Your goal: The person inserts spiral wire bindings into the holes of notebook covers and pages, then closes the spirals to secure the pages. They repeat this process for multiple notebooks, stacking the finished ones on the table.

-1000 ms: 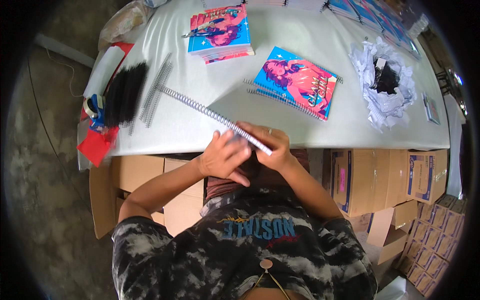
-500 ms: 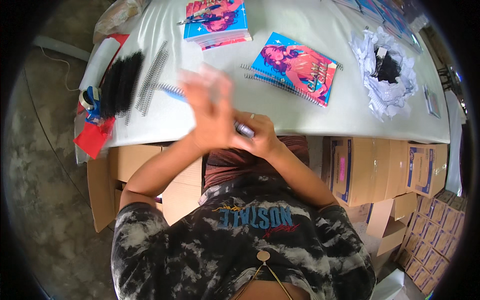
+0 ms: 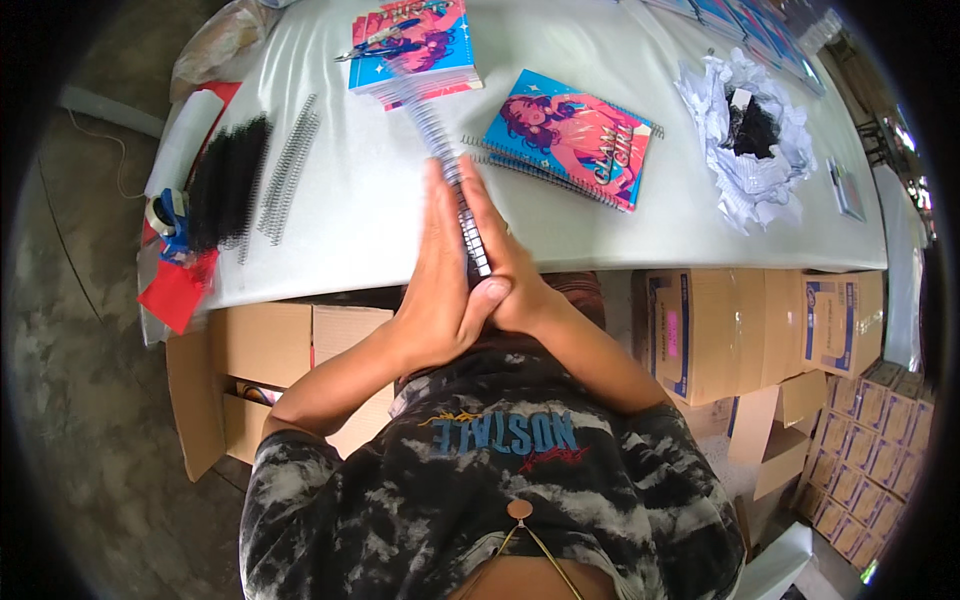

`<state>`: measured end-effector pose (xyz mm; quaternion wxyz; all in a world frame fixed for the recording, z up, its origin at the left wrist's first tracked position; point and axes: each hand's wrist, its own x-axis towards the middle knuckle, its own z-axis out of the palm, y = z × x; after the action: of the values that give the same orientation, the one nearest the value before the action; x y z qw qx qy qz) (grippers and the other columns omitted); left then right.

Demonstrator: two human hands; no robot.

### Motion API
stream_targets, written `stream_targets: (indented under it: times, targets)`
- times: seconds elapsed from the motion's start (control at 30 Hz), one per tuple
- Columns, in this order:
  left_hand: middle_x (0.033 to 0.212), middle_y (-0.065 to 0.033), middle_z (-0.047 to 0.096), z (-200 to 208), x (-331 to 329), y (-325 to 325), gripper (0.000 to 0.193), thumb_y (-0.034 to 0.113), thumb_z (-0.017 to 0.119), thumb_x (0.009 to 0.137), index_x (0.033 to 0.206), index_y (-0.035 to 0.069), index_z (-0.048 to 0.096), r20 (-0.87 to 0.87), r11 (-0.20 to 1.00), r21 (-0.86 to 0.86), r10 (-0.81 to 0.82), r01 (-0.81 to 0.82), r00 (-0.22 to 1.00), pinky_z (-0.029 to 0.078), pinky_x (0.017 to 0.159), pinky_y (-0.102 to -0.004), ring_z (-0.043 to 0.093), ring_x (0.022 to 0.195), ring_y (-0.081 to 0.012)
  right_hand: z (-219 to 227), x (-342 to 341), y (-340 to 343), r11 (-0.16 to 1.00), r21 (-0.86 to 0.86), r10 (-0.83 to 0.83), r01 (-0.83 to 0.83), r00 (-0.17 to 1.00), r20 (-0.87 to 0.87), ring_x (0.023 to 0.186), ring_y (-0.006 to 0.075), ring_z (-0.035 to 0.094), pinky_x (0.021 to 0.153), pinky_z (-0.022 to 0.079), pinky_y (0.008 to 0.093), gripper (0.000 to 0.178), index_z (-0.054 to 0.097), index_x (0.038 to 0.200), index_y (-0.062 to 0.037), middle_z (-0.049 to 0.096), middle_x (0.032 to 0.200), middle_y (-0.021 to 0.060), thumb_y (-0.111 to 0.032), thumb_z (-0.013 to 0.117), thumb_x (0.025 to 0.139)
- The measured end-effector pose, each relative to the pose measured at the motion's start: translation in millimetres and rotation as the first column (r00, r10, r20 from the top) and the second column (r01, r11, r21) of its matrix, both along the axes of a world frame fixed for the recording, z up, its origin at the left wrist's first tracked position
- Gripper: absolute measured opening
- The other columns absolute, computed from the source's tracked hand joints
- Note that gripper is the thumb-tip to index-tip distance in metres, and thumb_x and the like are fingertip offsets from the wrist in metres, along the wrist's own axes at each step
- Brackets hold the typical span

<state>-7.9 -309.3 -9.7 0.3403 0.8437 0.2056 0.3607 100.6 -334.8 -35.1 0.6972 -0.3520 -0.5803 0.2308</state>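
A spiral notebook stands edge-on between my palms, its wire coil facing up and its far end blurred. The covers and pages are mostly hidden by my hands. My left hand lies flat against one side, fingers stretched away from me. My right hand presses the other side, its fingers straight too. Just beyond and to the right lie notebooks with blue and pink covers and loose wire coils along their edges. A stack of similar covers, with pens on top, sits farther back.
On the table's left are black coils, silver coils, a blue tape dispenser and red sheets. Crumpled white paper cradles black material at right. Cardboard boxes stand below the table's near edge.
My left hand has come down from a blurred, raised position and now presses against the notebook opposite my right hand. The notebook has swung from pointing leftward to pointing away from me.
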Motion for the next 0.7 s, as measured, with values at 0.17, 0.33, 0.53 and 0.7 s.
stream_targets:
  times: [0.17, 0.33, 0.53, 0.7]
  targets:
    - [0.085, -0.005, 0.065, 43, -19, 7, 0.027, 0.017, 0.046, 0.094, 0.102, -0.005, 0.06, 0.126, 0.811, -0.56, 0.286, -0.17, 0.95, 0.045, 0.069, -0.0194, 0.056, 0.072, -0.0054, 78, 30, -19, 0.964, 0.008, -0.183, 0.267, 0.637, 0.749, 0.108, 0.0277, 0.046, 0.1, 0.022, 0.0461, 0.055, 0.041, 0.13, -0.0063, 0.051, 0.118, 0.0123, -0.035, 0.051, 0.084]
    - [0.086, -0.0073, 0.066, 14, -9, 32, 0.017, 0.012, 0.062, 0.085, 0.096, -0.001, 0.064, 0.301, 0.446, -0.88, 0.259, 0.163, 0.918, 0.049, 0.069, -0.0229, 0.059, 0.074, -0.0091, 57, 55, -4, 0.754, -0.649, 0.145, 0.096, 0.94, 0.308, 0.067, 0.0163, 0.061, 0.063, 0.047, 0.0307, 0.018, 0.064, 0.087, -0.0005, 0.064, 0.075, 0.0106, -0.018, 0.061, 0.083]
    - [0.081, -0.0034, 0.062, 11, -8, 53, 0.01, -0.006, 0.058, 0.078, 0.087, 0.0, 0.06, 0.343, 0.551, -0.79, 0.036, 0.268, 0.939, 0.045, 0.062, -0.0205, 0.055, 0.07, -0.0055, 43, 45, -4, 0.802, -0.596, -0.03, -0.03, 0.996, -0.09, 0.073, 0.0093, 0.061, 0.068, 0.049, 0.0232, 0.018, 0.06, 0.078, 0.0024, 0.065, 0.077, 0.0077, 0.008, 0.071, 0.066]
    - [0.074, 0.0008, 0.05, 21, -6, 70, 0.017, -0.011, 0.052, 0.068, 0.073, 0.005, 0.052, 0.198, 0.636, -0.738, -0.114, 0.225, 0.974, 0.039, 0.061, -0.0205, 0.046, 0.066, -0.0054, 39, 29, -9, 0.834, -0.497, -0.152, 0.239, 0.966, 0.209, 0.071, 0.01, 0.06, 0.061, 0.048, 0.0264, 0.015, 0.058, 0.077, 0.002, 0.063, 0.075, 0.0057, 0.006, 0.069, 0.067]
